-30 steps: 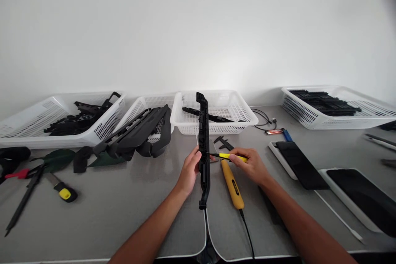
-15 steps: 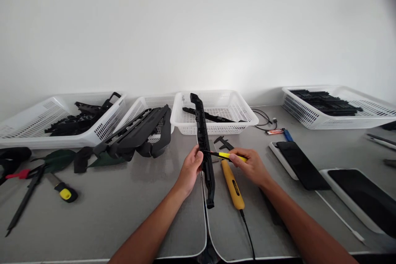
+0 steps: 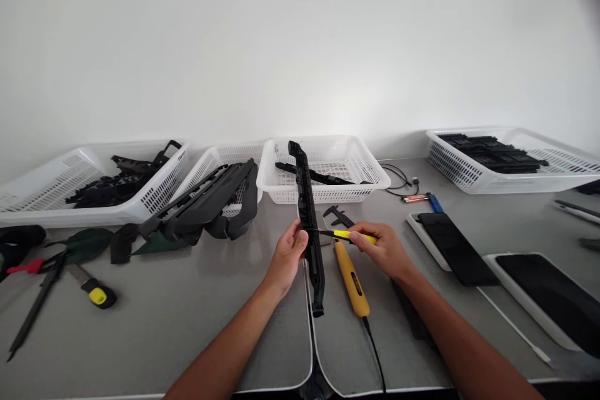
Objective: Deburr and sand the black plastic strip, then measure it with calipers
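My left hand (image 3: 289, 255) is closed around the middle of a long black plastic trim piece (image 3: 307, 200), holding it lengthwise above the table. My right hand (image 3: 380, 247) grips a yellow utility knife (image 3: 341, 234). Its thin dark tip meets the trim piece beside my left thumb; whether the tip is cutting cannot be made out. Under the knife lies a yellow corded tool (image 3: 351, 281), and a black caliper (image 3: 340, 217) rests just beyond my right hand.
Behind the trim piece stands a white basket (image 3: 323, 195) with a black strip in it. Other baskets of black parts, one at left (image 3: 94, 217) and one at right (image 3: 510, 184), line the wall. Phones (image 3: 457, 247) on white blocks lie right; a black-and-yellow handle (image 3: 99, 294) lies left.
The knife and my right hand have shifted very slightly to the right. My left hand keeps its hold on the trim piece, and the camera view has moved a little.
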### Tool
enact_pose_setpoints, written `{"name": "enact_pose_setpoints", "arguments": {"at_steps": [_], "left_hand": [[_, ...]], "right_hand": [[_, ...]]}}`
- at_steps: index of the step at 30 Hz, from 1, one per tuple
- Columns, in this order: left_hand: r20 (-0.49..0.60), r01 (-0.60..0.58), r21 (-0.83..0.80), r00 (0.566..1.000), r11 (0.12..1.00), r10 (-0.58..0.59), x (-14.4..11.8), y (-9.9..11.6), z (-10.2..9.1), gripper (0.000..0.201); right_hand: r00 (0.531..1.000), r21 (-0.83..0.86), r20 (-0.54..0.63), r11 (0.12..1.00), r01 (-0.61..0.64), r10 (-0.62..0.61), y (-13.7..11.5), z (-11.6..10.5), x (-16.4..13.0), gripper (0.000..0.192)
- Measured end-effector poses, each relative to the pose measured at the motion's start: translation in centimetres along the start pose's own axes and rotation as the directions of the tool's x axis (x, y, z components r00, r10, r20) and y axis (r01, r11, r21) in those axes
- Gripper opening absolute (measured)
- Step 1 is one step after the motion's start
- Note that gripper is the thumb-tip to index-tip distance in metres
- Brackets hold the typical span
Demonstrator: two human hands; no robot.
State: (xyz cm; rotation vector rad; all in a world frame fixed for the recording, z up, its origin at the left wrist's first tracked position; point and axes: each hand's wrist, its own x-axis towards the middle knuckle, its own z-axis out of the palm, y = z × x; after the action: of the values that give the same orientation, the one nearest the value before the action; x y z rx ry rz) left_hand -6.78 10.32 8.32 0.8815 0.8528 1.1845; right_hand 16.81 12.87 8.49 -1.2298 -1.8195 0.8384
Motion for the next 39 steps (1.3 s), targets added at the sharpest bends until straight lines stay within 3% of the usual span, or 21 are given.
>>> {"name": "enact_pose_setpoints", "arguments": {"at_steps": [9,16,21,29,36,39], "left_hand": [[-0.041,-0.051,0.095,0.998,0.994,0.055,0.3,0.3,-0.1,0.069],[-0.067,-0.088,0.106,0.993,0.990,0.095,0.8,0.0,-0.5,0.070],[-0.076,-0.089,0.101,0.992,0.991,0.097,0.9,0.1,-0.5,0.071],[-0.104,-0.085,0.077,0.990,0.993,0.093,1.0,-0.2,-0.8,0.075],[-0.146,-0.068,-0.002,0.987,0.998,0.067,1.0,-0.2,-1.1,0.055],[-0.145,-0.053,-0.045,0.988,0.998,0.046,0.9,-0.6,-1.2,0.054]], "right_hand": [[0.996,-0.048,0.083,0.999,0.014,-0.010,-0.3,0.2,0.0,0.055],[0.940,0.049,0.342,0.999,-0.017,-0.001,-0.4,1.1,-0.1,0.052],[0.959,0.088,0.281,0.994,-0.069,0.041,-0.3,1.2,-0.1,0.058],[0.941,0.122,0.335,0.989,-0.085,0.040,-0.8,0.8,0.0,0.058],[0.947,0.083,0.320,0.994,-0.068,0.038,-0.8,0.4,0.2,0.052],[0.969,0.043,0.244,0.998,-0.037,0.026,-0.6,0.6,0.2,0.049]]}}
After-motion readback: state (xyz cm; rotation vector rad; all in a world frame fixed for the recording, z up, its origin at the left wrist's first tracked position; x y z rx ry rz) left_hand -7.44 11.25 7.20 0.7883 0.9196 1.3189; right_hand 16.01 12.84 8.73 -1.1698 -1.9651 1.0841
